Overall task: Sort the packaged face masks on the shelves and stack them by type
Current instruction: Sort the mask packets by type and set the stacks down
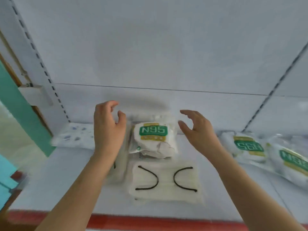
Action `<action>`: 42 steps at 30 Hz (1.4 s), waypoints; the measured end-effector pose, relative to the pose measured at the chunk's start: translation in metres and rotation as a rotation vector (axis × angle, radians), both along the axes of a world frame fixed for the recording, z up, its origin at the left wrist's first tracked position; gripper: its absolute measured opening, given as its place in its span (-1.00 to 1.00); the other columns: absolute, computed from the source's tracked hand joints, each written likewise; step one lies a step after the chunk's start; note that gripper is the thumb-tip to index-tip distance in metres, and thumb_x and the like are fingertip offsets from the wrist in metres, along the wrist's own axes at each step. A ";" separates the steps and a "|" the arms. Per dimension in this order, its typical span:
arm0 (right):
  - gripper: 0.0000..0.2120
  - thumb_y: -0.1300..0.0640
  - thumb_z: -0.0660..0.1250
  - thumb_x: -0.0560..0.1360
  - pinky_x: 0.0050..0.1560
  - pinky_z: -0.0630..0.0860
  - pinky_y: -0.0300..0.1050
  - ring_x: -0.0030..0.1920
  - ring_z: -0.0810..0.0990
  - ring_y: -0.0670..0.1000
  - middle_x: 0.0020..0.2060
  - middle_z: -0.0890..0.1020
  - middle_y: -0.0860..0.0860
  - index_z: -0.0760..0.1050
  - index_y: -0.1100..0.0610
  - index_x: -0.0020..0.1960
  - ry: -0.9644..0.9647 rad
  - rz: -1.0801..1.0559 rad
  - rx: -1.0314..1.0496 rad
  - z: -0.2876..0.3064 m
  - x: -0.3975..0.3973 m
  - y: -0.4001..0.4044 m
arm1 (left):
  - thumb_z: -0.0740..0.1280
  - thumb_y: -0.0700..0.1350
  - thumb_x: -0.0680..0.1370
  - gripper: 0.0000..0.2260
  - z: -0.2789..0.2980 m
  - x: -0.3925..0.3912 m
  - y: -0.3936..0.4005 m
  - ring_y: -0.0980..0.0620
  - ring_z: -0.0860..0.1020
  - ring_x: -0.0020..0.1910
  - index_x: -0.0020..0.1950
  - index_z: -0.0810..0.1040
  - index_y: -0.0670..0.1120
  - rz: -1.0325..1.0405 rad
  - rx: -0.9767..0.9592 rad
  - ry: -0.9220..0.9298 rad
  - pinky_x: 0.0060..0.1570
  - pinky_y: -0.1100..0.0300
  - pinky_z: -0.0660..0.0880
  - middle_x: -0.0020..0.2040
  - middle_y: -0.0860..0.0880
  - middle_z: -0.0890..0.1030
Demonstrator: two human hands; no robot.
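Fingers of the left hand (108, 129) and right hand (198, 130) hang loosely curled, apart, holding nothing — flanking the N95 mask packet (154, 139) on the shelf (66, 172). Best close evenly on both packet edges, lifting clear of the black-looped mask packet (166, 180) just in front.

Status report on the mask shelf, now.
Both hands, left and right, open, either side of the centre N95 pack. Black-looped mask pack in front. Two N95 packs at right. Nothing blocking.
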State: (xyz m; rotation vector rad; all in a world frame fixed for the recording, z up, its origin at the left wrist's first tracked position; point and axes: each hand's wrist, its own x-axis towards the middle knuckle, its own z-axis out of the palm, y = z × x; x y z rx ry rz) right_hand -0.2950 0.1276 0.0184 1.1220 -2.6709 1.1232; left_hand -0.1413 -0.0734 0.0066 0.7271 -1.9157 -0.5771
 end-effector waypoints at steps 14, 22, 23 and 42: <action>-0.31 -0.38 0.26 0.48 0.17 0.43 0.02 0.20 0.53 0.17 0.16 0.60 0.11 0.38 0.14 0.34 -0.150 -0.390 0.554 -0.056 -0.165 0.190 | 0.32 -0.04 0.63 -0.63 -0.047 -0.185 0.254 0.10 0.51 -0.21 0.38 0.45 -0.18 -0.591 0.727 -0.541 -0.22 0.17 0.45 -0.07 0.03 0.56; -0.62 0.09 0.49 0.46 -0.05 0.68 0.07 -0.14 0.73 0.13 -0.11 0.73 0.17 0.56 0.31 0.15 -0.890 -0.222 -0.494 -0.024 -0.147 0.195 | 0.47 -0.14 0.53 -0.65 -0.028 -0.184 0.249 0.07 0.65 0.02 0.30 0.54 0.05 -0.625 0.845 -0.214 -0.15 0.29 0.53 0.14 0.00 0.63; -0.66 0.13 0.47 0.48 -0.12 0.68 0.03 -0.15 0.73 0.12 -0.10 0.73 0.18 0.56 0.31 0.15 -0.991 -0.171 -0.593 -0.016 -0.141 0.193 | 0.48 -0.13 0.54 -0.56 -0.021 -0.178 0.246 0.11 0.66 0.03 0.36 0.47 0.14 -0.670 0.867 -0.186 -0.15 0.30 0.56 0.17 0.04 0.61; -0.56 -0.07 0.42 0.51 -0.03 0.47 -0.14 0.07 0.61 0.04 0.15 0.60 0.03 0.48 0.12 0.29 -0.390 0.069 -0.094 -0.014 -0.026 -0.014 | 0.44 0.01 0.56 -0.55 -0.012 -0.018 0.066 -0.01 0.48 0.33 0.43 0.50 -0.07 -0.088 0.128 -0.399 0.29 0.20 0.37 0.32 -0.06 0.50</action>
